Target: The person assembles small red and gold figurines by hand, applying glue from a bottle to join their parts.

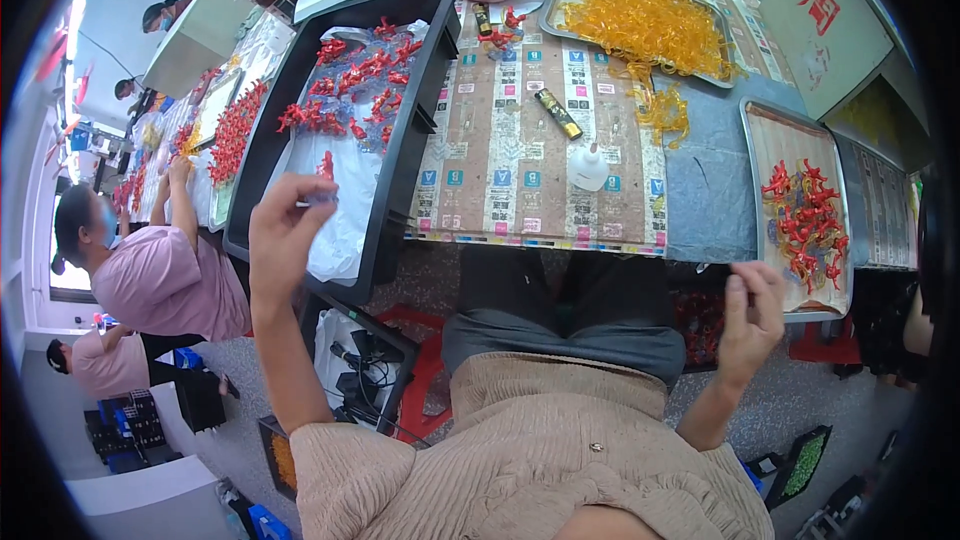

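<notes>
My left hand is raised over the near part of a black plastic crate. Its fingertips pinch a small red figure on a clear bluish base. Under that hand a white plastic liner covers the crate's floor. Farther back in the crate lie several more red figures with clear bluish parts. My right hand hovers at the table's front edge, beside a metal tray of red figures and yellow pieces. Its fingers are curled together; whatever they hold, if anything, cannot be made out.
A white squeeze bottle and a black-and-gold tube lie on the patterned table covering. Behind them, yellow plastic loops heap over a tray. A pale green box stands at right. A co-worker in pink sits at left.
</notes>
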`<action>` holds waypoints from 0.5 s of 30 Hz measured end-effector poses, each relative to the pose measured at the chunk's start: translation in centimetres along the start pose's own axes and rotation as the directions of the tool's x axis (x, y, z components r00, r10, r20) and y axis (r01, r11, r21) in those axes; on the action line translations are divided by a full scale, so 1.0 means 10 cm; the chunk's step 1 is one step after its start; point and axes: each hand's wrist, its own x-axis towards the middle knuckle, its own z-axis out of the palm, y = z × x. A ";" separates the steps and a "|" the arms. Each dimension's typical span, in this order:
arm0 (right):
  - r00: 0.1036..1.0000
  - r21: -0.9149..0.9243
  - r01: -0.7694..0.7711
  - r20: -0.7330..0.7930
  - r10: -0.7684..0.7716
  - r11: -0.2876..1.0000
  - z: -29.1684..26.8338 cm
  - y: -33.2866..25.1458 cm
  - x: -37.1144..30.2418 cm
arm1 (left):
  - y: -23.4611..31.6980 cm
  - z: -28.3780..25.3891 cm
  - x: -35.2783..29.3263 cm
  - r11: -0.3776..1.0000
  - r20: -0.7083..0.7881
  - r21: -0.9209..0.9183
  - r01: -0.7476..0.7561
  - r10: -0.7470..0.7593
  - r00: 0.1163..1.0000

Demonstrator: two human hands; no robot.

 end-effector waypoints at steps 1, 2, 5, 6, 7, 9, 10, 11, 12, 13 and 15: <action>0.996 0.105 -0.017 0.093 0.007 0.994 0.08 -0.07 -0.01 | 0.15 0.11 -0.09 0.994 -0.002 -0.102 -0.031 0.031 1.000; 0.986 0.162 -0.018 0.167 -0.009 0.987 0.14 -0.15 -0.02 | 0.29 0.24 -0.17 0.976 -0.002 -0.207 -0.062 0.063 0.998; 0.926 0.362 0.002 0.351 -0.138 0.932 0.43 -0.37 -0.02 | 0.54 0.72 -0.38 0.802 0.132 -0.597 -0.019 0.121 0.984; 0.902 0.438 -0.056 0.407 -0.143 0.897 0.53 -0.44 -0.04 | 0.57 0.86 -0.41 0.731 0.188 -0.682 0.032 0.133 0.973; 0.878 0.503 -0.118 0.456 -0.147 0.856 0.65 -0.48 -0.07 | 0.59 1.05 -0.45 0.584 0.289 -0.786 0.203 0.056 0.956; 0.849 0.563 -0.248 0.519 -0.103 0.788 0.81 -0.60 -0.09 | 0.59 1.33 -0.48 0.342 0.475 -0.820 0.459 -0.042 0.879; 0.836 0.601 -0.330 0.544 -0.070 0.728 0.87 -0.59 -0.10 | 0.64 1.44 -0.48 0.239 0.530 -0.822 0.517 -0.010 0.848; 0.844 0.592 -0.325 0.534 -0.056 0.738 0.89 -0.57 -0.10 | 0.67 1.53 -0.47 0.135 0.581 -0.808 0.573 0.026 0.813; 0.828 0.642 -0.399 0.559 -0.045 0.655 0.91 -0.54 -0.09 | 0.66 1.62 -0.48 0.088 0.620 -0.784 0.615 0.076 0.781; 0.810 0.683 -0.467 0.585 -0.039 0.562 0.90 -0.51 -0.07 | 0.68 1.68 -0.48 0.084 0.625 -0.780 0.620 0.088 0.775; 0.798 0.655 -0.445 0.599 -0.061 0.610 0.82 -0.46 -0.02 | 0.72 1.79 -0.48 -0.010 0.686 -0.722 0.691 0.110 0.719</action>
